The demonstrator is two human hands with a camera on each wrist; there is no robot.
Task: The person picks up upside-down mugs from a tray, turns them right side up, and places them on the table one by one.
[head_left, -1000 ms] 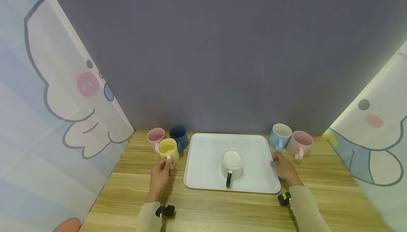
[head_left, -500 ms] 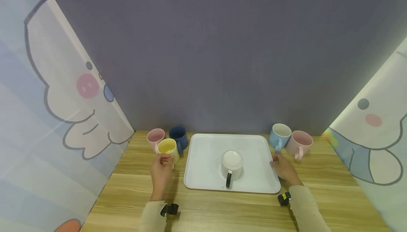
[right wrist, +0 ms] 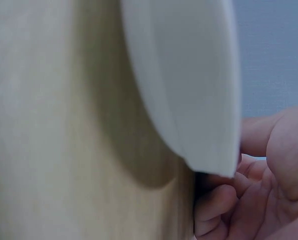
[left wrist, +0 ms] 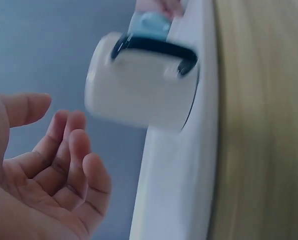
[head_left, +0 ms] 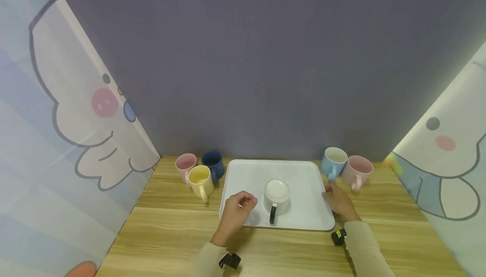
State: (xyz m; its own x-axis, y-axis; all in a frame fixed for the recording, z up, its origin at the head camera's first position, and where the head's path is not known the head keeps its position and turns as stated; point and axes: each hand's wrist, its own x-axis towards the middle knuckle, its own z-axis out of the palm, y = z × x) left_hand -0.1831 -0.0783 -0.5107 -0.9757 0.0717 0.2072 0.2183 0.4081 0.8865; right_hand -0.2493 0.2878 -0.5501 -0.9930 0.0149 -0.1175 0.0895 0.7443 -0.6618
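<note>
A white mug [head_left: 276, 197] with a black handle stands upside down on the white tray [head_left: 247, 171]. Just left of it, over the tray's front left part, my left hand [head_left: 236, 213] hovers with relaxed, bent fingers and nothing between them. The left wrist view shows that hand [left wrist: 54, 170] apart from the mug [left wrist: 139, 82]. At the tray's right edge, my right hand [head_left: 338, 203] grips the rim. Seen from the right wrist, the thumb lies by the tray [right wrist: 198, 90] and the other fingers [right wrist: 216, 205] curl beneath, partly hidden.
Left of the tray stand a pink mug [head_left: 186, 164], a yellow mug [head_left: 200, 180] and a dark blue mug [head_left: 213, 163]. On the right are a light blue mug [head_left: 333, 163] and a larger pink mug [head_left: 357, 171]. A grey wall [head_left: 243, 66] rises behind the wooden table [head_left: 273, 251].
My left hand has let go of the yellow mug's handle and moved right, over the tray beside the white mug. The right hand has stayed at the tray's edge.
</note>
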